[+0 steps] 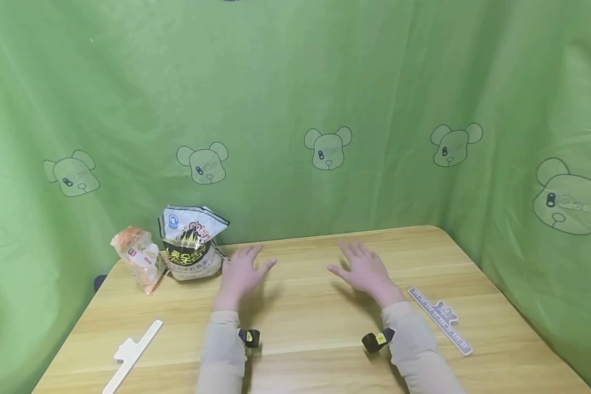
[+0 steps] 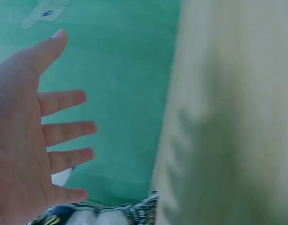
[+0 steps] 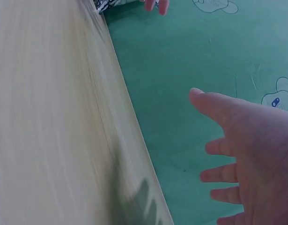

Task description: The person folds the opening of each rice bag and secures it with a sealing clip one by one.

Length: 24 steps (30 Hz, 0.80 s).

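Observation:
My left hand (image 1: 241, 276) hovers over the middle of the table with fingers spread, holding nothing. Just left of it stands a white, black and gold rice bag (image 1: 189, 254), its folded top upright. A smaller orange-and-clear plastic package (image 1: 140, 257) leans beside that bag at the far left. My right hand (image 1: 364, 268) is likewise spread above the table, with nothing in it. Both palms face inward in the wrist views, where the left hand (image 2: 22, 136) and right hand (image 3: 261, 154) cast shadows on the wood. A white sealing clip (image 1: 440, 320) lies near the right forearm.
A second white sealing clip (image 1: 133, 355) lies at the table's front left. The wooden table (image 1: 300, 317) ends at a green curtain (image 1: 276, 109) printed with bear heads, which hangs behind and at both sides. Each wrist wears a small black camera.

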Each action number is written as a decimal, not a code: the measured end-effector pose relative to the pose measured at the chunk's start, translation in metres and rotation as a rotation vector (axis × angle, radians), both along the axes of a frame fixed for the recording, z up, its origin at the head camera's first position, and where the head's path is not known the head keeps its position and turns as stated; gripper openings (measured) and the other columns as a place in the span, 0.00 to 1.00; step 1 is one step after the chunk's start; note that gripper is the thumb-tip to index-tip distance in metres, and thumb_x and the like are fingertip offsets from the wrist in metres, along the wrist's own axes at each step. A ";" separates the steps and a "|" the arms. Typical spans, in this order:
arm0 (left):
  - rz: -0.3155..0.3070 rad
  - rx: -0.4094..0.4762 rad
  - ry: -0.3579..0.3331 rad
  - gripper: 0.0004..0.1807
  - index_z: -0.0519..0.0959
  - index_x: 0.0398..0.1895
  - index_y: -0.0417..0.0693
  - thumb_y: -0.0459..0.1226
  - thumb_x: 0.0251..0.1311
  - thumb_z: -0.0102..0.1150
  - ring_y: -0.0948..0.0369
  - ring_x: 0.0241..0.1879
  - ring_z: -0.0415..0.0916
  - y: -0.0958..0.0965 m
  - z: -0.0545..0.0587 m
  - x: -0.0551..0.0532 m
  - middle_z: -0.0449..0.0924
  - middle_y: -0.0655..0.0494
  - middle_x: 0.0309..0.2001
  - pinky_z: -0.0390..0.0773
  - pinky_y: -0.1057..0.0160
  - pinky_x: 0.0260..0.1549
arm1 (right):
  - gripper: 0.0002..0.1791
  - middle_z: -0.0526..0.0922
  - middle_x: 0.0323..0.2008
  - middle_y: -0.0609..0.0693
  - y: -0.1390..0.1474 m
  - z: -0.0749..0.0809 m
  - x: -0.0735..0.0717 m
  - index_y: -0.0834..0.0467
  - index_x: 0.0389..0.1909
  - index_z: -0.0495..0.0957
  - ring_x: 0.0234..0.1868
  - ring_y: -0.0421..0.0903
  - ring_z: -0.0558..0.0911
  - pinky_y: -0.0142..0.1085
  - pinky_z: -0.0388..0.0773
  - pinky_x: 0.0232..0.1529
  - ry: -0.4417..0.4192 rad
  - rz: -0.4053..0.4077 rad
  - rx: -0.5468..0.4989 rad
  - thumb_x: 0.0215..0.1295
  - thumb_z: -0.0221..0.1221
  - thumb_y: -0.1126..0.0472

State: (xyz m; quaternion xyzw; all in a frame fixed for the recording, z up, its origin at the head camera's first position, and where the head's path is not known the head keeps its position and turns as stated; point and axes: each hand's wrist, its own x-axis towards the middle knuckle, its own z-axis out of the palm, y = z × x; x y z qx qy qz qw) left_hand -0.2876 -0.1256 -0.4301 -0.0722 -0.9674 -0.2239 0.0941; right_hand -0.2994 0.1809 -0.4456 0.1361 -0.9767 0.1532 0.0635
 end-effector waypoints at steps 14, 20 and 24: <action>0.039 0.271 0.144 0.33 0.76 0.59 0.52 0.64 0.64 0.48 0.52 0.50 0.81 -0.046 0.040 0.017 0.85 0.51 0.50 0.77 0.47 0.55 | 0.35 0.79 0.60 0.58 -0.034 0.016 0.008 0.56 0.62 0.74 0.61 0.60 0.76 0.57 0.69 0.65 0.150 0.024 -0.125 0.66 0.52 0.34; 0.105 0.357 0.206 0.29 0.79 0.55 0.52 0.62 0.64 0.50 0.52 0.48 0.81 -0.066 0.042 0.023 0.85 0.50 0.48 0.76 0.48 0.55 | 0.31 0.81 0.57 0.57 -0.050 0.017 0.016 0.55 0.59 0.77 0.59 0.59 0.79 0.56 0.73 0.62 0.230 0.062 -0.145 0.66 0.55 0.37; 0.137 0.399 0.252 0.26 0.81 0.53 0.51 0.59 0.65 0.53 0.51 0.48 0.82 -0.076 0.042 0.027 0.86 0.48 0.48 0.76 0.48 0.55 | 0.30 0.82 0.55 0.58 -0.059 0.019 0.021 0.56 0.57 0.78 0.58 0.59 0.80 0.54 0.75 0.61 0.271 0.097 -0.133 0.65 0.57 0.38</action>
